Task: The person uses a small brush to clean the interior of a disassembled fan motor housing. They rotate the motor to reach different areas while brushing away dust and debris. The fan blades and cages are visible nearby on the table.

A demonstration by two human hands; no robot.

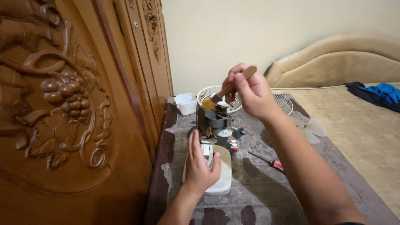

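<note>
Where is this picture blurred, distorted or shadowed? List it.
Head view: soft, even indoor light with no glare. The right hand and its brush look slightly soft. The carved wooden door bulges and stretches toward the left edge, a wide-lens effect. The right forearm throws a faint shadow on the table by the screwdriver. The left hand on the fan base looks sharp.

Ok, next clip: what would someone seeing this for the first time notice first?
Probably the right hand at centre, its grip closed on a wooden-handled paintbrush whose bristles meet the grey motor housing of a dismantled small fan. The left hand steadies the fan's cream plastic base below. At left looms a carved brown wooden door; a red-handled screwdriver lies on the worn table.
</note>
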